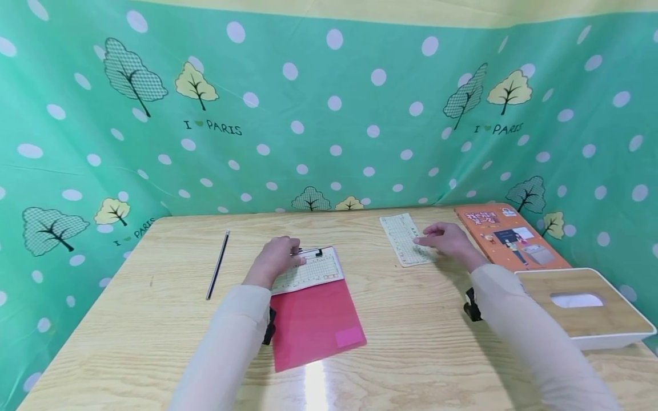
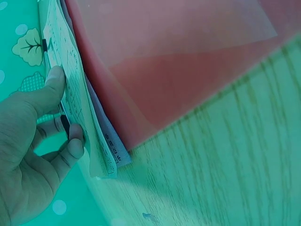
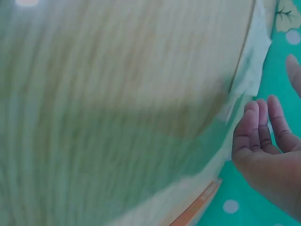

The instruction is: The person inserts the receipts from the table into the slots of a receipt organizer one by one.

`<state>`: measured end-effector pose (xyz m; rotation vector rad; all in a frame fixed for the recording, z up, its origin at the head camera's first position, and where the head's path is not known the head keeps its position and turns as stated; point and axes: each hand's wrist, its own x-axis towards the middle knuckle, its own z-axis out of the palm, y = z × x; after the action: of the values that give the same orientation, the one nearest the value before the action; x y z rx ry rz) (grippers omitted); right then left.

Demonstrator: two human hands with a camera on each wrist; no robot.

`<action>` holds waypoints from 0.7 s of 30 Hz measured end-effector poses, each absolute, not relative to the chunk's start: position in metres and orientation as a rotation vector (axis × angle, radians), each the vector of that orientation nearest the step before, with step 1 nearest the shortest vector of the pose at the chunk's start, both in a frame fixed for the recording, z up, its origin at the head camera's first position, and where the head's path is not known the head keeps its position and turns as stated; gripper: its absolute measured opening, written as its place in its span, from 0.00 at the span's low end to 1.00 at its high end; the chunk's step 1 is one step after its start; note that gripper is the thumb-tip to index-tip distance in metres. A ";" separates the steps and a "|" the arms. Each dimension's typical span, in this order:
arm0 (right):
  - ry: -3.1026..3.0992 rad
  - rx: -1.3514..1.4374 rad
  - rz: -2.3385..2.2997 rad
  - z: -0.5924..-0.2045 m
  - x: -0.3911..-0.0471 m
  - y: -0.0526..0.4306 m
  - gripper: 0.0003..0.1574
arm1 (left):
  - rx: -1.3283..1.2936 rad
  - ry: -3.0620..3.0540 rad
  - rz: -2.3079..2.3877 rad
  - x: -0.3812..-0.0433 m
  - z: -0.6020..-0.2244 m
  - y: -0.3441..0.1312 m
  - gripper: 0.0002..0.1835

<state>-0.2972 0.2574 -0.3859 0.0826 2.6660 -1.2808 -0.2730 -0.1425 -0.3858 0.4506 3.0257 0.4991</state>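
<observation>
A red folder [image 1: 319, 328] lies in the middle of the table with several printed grid sheets [image 1: 316, 272] along its far end. Across the top of these sheets runs a metal clip [image 1: 311, 250] with black tips. My left hand [image 1: 275, 260] pinches the clip, thumb on the sheets' side and fingers about the clip's black tip [image 2: 65, 125]. To the right, my right hand [image 1: 452, 245] hovers with loosely bent fingers at the edge of a loose grid sheet [image 1: 402, 237]. In the right wrist view nothing shows between the right fingers [image 3: 280, 125].
A dark pencil-like stick [image 1: 218, 265] lies left of the folder. At the right stand an orange book [image 1: 493, 245] and a white tissue box with a wooden lid [image 1: 591, 322]. A green dotted curtain [image 1: 334, 165] hangs behind the table.
</observation>
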 end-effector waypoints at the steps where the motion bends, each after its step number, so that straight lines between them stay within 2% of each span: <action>1: 2.658 0.089 -1.272 -0.387 -0.298 0.260 0.36 | 0.452 3.026 0.499 -0.273 -0.386 -0.143 0.16; 8: 2.626 -0.007 -1.210 -0.390 -0.293 0.271 0.38 | 0.450 3.022 0.489 -0.273 -0.386 -0.143 0.16; 21: 2.737 -0.113 -1.012 -0.396 -0.297 0.271 0.33 | 0.464 3.021 0.496 -0.275 -0.390 -0.145 0.17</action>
<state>-0.2972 0.2706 -0.3963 -0.1131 2.7375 -1.0117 -0.2746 -0.1448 -0.3902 0.4638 3.0215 0.4956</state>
